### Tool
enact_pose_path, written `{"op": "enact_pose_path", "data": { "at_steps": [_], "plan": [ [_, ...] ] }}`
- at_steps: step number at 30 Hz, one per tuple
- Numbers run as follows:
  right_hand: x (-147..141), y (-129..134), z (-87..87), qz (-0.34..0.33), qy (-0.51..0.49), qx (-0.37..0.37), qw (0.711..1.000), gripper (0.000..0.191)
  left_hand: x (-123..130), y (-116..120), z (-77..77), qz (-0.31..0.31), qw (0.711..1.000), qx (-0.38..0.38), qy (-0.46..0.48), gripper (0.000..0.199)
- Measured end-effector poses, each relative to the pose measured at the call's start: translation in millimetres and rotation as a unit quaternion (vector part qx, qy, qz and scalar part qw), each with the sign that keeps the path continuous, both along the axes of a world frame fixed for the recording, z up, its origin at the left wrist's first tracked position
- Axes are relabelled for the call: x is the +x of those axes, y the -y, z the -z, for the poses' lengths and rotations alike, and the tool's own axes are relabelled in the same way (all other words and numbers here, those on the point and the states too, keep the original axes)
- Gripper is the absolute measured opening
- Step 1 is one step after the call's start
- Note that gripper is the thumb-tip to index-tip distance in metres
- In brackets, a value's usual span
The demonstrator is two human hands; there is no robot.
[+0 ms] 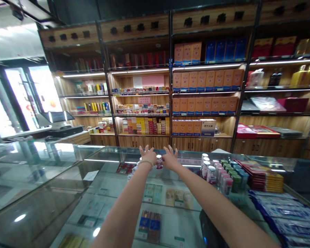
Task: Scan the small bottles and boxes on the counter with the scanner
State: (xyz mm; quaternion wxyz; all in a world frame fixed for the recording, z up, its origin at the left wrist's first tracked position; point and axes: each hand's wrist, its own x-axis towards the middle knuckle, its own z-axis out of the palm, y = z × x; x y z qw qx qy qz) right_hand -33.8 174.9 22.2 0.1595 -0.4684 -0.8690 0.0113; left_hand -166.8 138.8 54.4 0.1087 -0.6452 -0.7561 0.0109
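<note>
Both my arms stretch forward over a glass display counter. My left hand (148, 157) has its fingers spread, with a band on its wrist. Several small clear jars (130, 176) with pale lids stand beside and partly behind that wrist. Between my two hands stands one small white-lidded jar (159, 162) with dark reddish contents. My right hand (171, 157) is at this jar's right side, fingers apart; its thumb side looks close to or touching the jar, and I cannot tell which. Neither hand visibly grasps anything.
On the counter's right are white-lidded jars (212, 174), rows of pink and green small containers (227, 182), red and gold packs (260, 177) and blue-white packets (286, 213). A dark device (209, 229) lies below my right forearm. Stocked shelves (206, 81) line the back wall.
</note>
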Motion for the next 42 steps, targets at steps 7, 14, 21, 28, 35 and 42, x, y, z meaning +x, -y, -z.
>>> {"op": "enact_pose_path", "data": {
  "at_steps": [7,14,21,28,35,42],
  "plan": [
    [32,28,-2.5,0.003,0.0,-0.002,1.0,0.02,25,25,0.9,0.031,0.999,0.007,0.018,0.024],
    [62,49,-1.8,0.014,0.005,-0.014,1.0,0.021,53,53,5.0,0.055,0.997,0.034,0.037,0.017],
    [93,63,1.3,0.0,0.006,0.004,1.0,0.019,76,77,10.7,0.09,0.992,0.06,0.059,0.014],
    [119,73,7.2,-0.005,0.0,0.019,1.0,0.02,95,92,11.0,0.114,0.989,0.059,0.072,0.015],
    [139,90,2.8,-0.021,0.004,0.04,0.999,0.022,106,92,6.4,0.159,0.984,0.044,0.067,0.009],
    [155,100,-1.4,-0.026,0.007,0.062,0.998,0.022,111,96,6.2,0.18,0.98,0.053,0.07,0.01]
  ]
}}
